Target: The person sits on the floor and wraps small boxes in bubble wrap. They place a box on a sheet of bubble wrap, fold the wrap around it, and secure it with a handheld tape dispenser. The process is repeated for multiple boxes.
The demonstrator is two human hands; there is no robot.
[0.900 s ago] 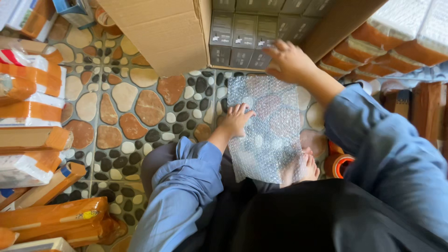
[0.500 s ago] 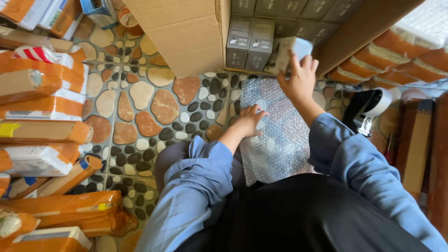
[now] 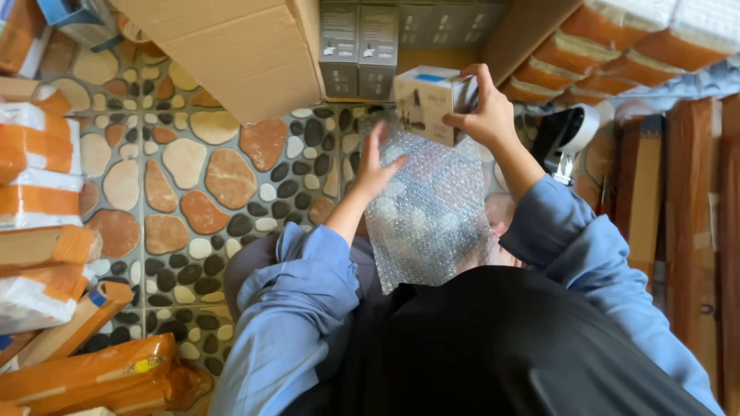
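Above bubble wrap point(image 3: 428, 216), right hand point(image 3: 486, 115) gripping white box point(image 3: 428, 100) (blue-topped)

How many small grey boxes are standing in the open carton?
5 show: grey boxes and in a row in the open carton. More may be hidden behind the white box in the right hand.

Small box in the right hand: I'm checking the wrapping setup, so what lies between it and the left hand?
In the head view, only bubble wrap spans between the small box and left hand.
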